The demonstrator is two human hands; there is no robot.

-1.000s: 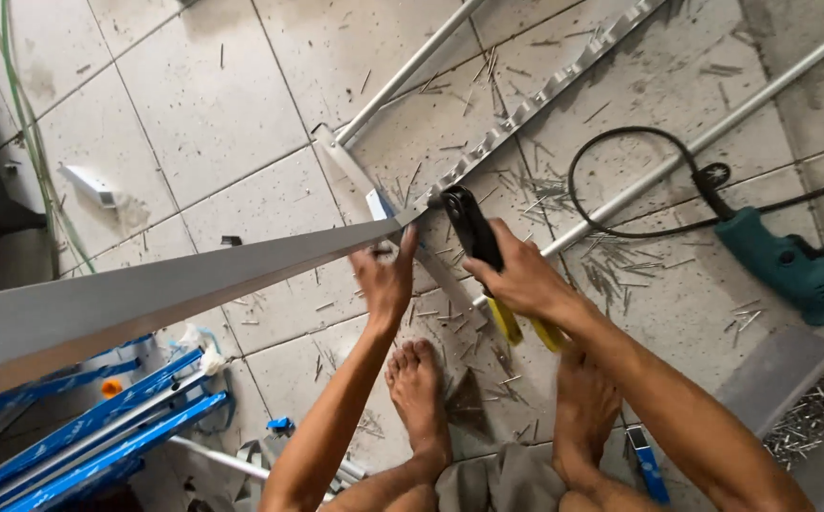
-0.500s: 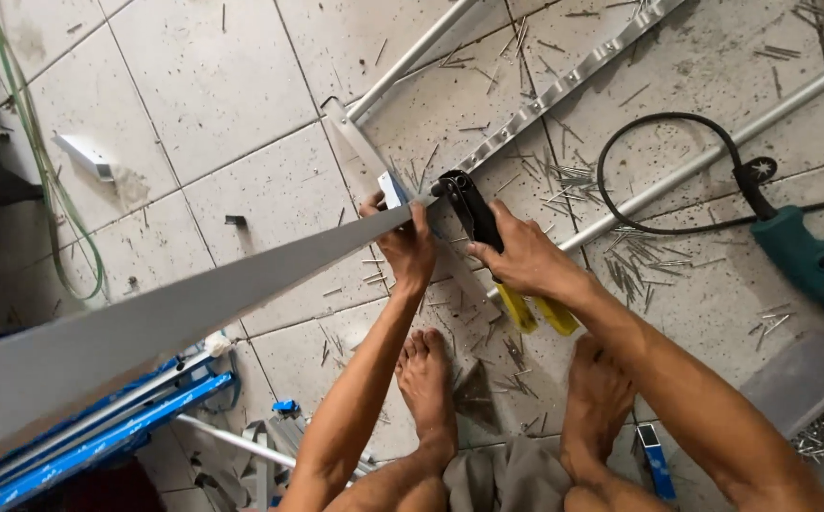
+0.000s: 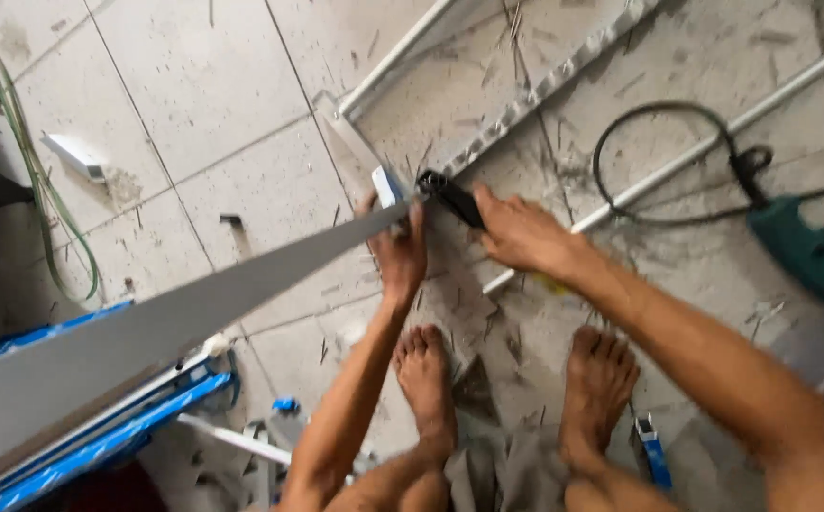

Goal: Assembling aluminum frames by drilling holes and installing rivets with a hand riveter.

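Clamped around the far end of a long grey metal strip (image 3: 194, 308), the left hand (image 3: 401, 251) had its fingers closed over the strip's edge; the right hand (image 3: 524, 232) was closed on a black-headed hand cutter with yellow grips (image 3: 452, 197), whose head met the strip's tip, just beside a small white and blue end piece (image 3: 385, 186). Whether the cutter's blades were biting or only touching could not be told, owing to blur.

Nearest the camera, two bare feet (image 3: 426, 379) stood on the pale tiled floor (image 3: 194, 142); a small blue clip-like item (image 3: 654, 453) lay beside the right foot; blue-wrapped lengths (image 3: 99, 441) lay at lower left beneath the strip's near end.

In my judgement the work would go best with the strip held level and steady close to the tool head, fingertips kept off the line of the blades, and the feet kept back from the metal slivers (image 3: 450, 313) scattered over the tiles.

Beyond the hands, a white metal channel (image 3: 398, 59) and a notched grey rail (image 3: 549, 85) ran diagonally; a thin white rod (image 3: 706, 147) crossed to the right; a teal electric drill (image 3: 815, 256) with a looped black cable (image 3: 621, 133) lay at the right edge; a green hose (image 3: 23, 142) trailed along the left.
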